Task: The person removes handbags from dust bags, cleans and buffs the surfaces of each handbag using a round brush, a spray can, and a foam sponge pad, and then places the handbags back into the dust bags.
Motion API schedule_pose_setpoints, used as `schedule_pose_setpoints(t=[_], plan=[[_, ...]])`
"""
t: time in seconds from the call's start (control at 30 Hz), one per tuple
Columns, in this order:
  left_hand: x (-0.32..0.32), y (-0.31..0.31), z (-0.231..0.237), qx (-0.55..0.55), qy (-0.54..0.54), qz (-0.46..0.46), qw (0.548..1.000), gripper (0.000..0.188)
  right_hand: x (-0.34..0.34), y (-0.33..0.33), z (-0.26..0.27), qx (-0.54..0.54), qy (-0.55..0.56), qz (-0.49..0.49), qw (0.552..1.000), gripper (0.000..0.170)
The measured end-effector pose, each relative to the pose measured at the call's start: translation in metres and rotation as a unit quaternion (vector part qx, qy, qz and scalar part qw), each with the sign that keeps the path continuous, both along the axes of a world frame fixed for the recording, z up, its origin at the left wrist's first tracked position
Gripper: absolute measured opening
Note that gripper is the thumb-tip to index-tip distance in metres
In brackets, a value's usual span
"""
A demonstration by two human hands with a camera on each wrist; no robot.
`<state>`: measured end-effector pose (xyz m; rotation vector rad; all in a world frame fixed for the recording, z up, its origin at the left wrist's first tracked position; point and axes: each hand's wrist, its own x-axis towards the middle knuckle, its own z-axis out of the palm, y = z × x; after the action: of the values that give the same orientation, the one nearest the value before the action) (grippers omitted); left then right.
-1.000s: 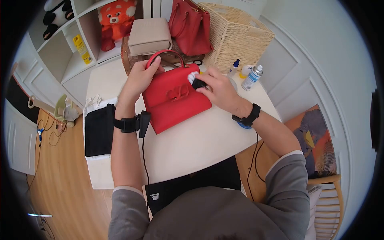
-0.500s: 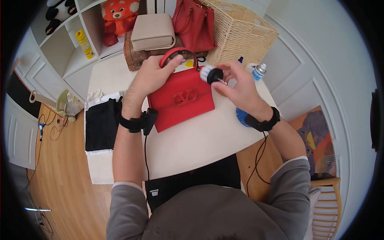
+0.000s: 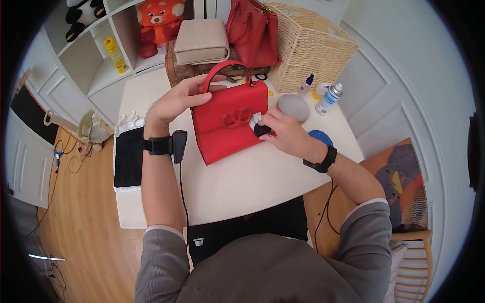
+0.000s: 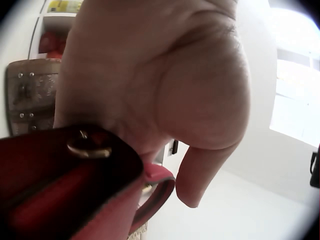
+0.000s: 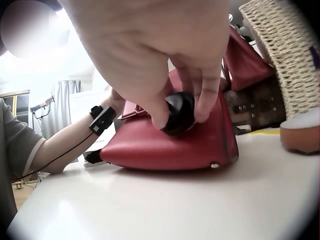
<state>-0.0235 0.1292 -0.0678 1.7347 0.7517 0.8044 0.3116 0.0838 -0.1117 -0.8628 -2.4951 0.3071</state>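
Note:
A red handbag (image 3: 227, 129) with a top handle and a V emblem on its flap lies tilted on the white table (image 3: 237, 187). My left hand (image 3: 177, 102) is at its upper left corner beside the handle (image 3: 209, 81). The thumb is straight, the fingers reach behind the handle, and their tips are partly hidden. My right hand (image 3: 289, 135) pinches the black base of a round brush (image 5: 180, 114) between thumb and fingers. Its white bristles meet the bag's front, right of the emblem.
Right of the bag stand a round tub (image 3: 293, 107), a blue-capped bottle (image 3: 306, 87), a spray can (image 3: 329, 99) and a blue object (image 3: 321, 136). Black cloth (image 3: 129, 156) lies at left. Behind are a beige box (image 3: 202, 41), another red bag (image 3: 252, 35) and a wicker basket (image 3: 310, 48).
The right hand drew the brush off the bag to the right, then brought it back lower, beside the emblem. The left hand slid from the handle down to the bag's upper left corner.

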Motion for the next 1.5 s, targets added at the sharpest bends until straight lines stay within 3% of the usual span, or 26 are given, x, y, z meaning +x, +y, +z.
schedule_pose_setpoints(t=[0.07,0.1,0.17,0.2,0.27,0.33,0.37,0.43,0.47,0.53,0.77,0.87,0.93,1.0,1.07,1.13,1.2,1.27,1.3,1.43,1.5], plan=[[-0.003,-0.001,-0.002,-0.08,-0.083,-0.033,0.993,0.062,0.001,-0.004,0.001,-0.007,0.003,-0.001,1.0,0.037],[-0.004,0.001,-0.001,-0.08,-0.082,-0.031,0.993,0.062,0.004,-0.005,0.002,-0.058,0.017,0.002,0.998,0.036],[-0.004,0.004,0.004,-0.065,0.026,-0.043,0.997,0.054,0.007,-0.006,0.005,-0.111,0.031,0.003,0.993,0.036],[-0.002,0.003,0.003,-0.065,0.027,-0.043,0.997,0.054,0.008,-0.006,0.01,-0.135,0.012,-0.008,0.991,0.035],[0.004,0.0,0.001,-0.011,-0.021,-0.054,0.998,0.031,0.011,-0.008,0.022,-0.158,-0.008,-0.02,0.987,0.035],[0.004,0.0,0.003,-0.007,-0.009,-0.041,0.999,0.027,0.008,-0.009,0.036,-0.114,0.138,-0.096,0.979,0.036],[0.005,-0.001,0.003,-0.004,0.006,-0.033,0.999,0.023,0.004,-0.009,0.042,-0.116,0.137,-0.094,0.979,0.036],[0.01,-0.005,0.006,-0.02,-0.005,-0.026,0.999,0.019,-0.007,-0.006,0.05,0.064,0.205,-0.096,0.972,0.037],[0.012,-0.006,0.008,-0.032,-0.015,-0.019,0.999,0.015,-0.013,-0.007,0.046,0.065,0.206,-0.097,0.972,0.037],[0.021,-0.002,0.002,-0.038,-0.022,0.008,0.999,0.016,-0.028,-0.005,0.034,0.098,0.147,-0.12,0.977,0.036],[0.022,-0.002,0.002,-0.061,-0.022,0.085,0.994,0.02,-0.087,-0.012,0.03,0.025,0.196,-0.056,0.979,0.032],[0.023,-0.001,0.001,-0.074,-0.081,0.048,0.993,0.02,-0.109,-0.02,0.031,-0.031,0.196,-0.027,0.98,0.033],[0.022,-0.003,0.003,-0.087,-0.084,0.046,0.992,0.02,-0.12,-0.024,0.023,-0.059,0.193,0.054,0.978,0.034],[0.021,-0.001,0.005,-0.05,-0.047,0.032,0.997,0.02,-0.119,-0.024,0.018,-0.011,0.179,0.061,0.982,0.036],[0.021,0.003,0.002,-0.051,-0.053,0.051,0.996,0.018,-0.107,-0.023,0.02,0.094,0.131,0.038,0.986,0.037],[0.017,0.007,0.002,-0.056,-0.042,0.048,0.996,0.019,-0.09,-0.018,0.016,0.1,0.136,0.01,0.986,0.038],[0.028,0.0,0.002,-0.058,-0.067,0.08,0.993,0.009,-0.067,-0.015,0.015,0.041,0.168,-0.031,0.984,0.038],[0.035,-0.005,0.005,0.056,0.052,0.144,0.987,0.017,-0.046,-0.016,0.024,0.026,0.171,-0.09,0.981,0.038],[0.035,-0.002,0.005,0.049,0.057,0.151,0.986,0.028,-0.036,-0.017,0.028,0.011,0.177,-0.147,0.973,0.037],[0.027,0.005,0.001,0.041,0.08,0.164,0.982,0.027,0.01,0.026,0.024,0.03,0.237,-0.214,0.947,0.038],[0.024,0.0,0.005,0.066,0.102,0.19,0.974,0.028,0.028,0.055,0.013,-0.058,0.298,-0.235,0.923,0.035]])
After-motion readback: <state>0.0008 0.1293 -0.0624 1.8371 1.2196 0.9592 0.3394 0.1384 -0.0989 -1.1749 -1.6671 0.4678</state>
